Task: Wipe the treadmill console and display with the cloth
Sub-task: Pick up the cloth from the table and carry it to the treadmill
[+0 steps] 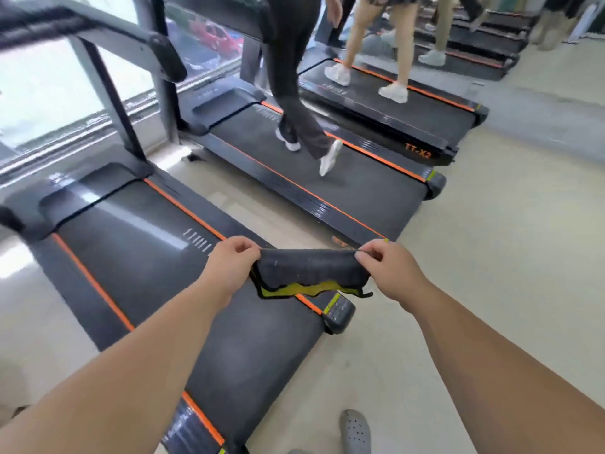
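Observation:
A dark grey cloth (pixel 309 268) with a yellow-green underside hangs stretched between my two hands, above the rear end of the nearest treadmill (pixel 140 257). My left hand (pixel 230 263) pinches the cloth's left top corner. My right hand (pixel 386 267) pinches its right top corner. The treadmill's handrail and upright (pixel 108 44) show blurred at the top left; its console and display are out of view.
Two more treadmills stand to the right: a person in black trousers (pixel 294 93) walks on the middle one, another in white shoes (pixel 370 60) on the far one (pixel 393 106). A window (pixel 39 86) lies beyond. Pale floor (pixel 507 224) stretches right. A grey clog (pixel 355 430) is on my foot.

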### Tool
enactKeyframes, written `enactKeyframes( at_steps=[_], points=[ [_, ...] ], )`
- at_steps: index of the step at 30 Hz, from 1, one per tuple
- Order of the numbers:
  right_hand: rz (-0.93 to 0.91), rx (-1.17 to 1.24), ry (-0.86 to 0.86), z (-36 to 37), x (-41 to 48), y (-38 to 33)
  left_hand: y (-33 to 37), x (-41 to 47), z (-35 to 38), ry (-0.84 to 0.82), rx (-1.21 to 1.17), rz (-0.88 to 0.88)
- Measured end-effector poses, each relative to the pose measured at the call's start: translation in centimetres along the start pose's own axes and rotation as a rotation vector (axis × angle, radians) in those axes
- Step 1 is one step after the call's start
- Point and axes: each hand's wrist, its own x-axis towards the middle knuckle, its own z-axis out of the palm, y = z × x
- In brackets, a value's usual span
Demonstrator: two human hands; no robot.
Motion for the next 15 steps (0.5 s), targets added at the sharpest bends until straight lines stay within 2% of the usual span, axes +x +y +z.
enactKeyframes(
  at_steps=[5,9,15],
  points=[
    [-0.261,-0.048,-0.235,1.3,8.4,-6.4,2.3,-2.0,-4.8,0.331,-0.094,-0.049],
    [-0.466,-0.026,-0.358,3.1,11.7,-12.7,3.9,-4.8,-7.9,0.547,-0.116,-0.097],
    [-0.624,0.025,-0.500,6.1,15.0,-21.6,5.7,-4.8,-13.0,0.810,-0.064,-0.100]
  ],
)
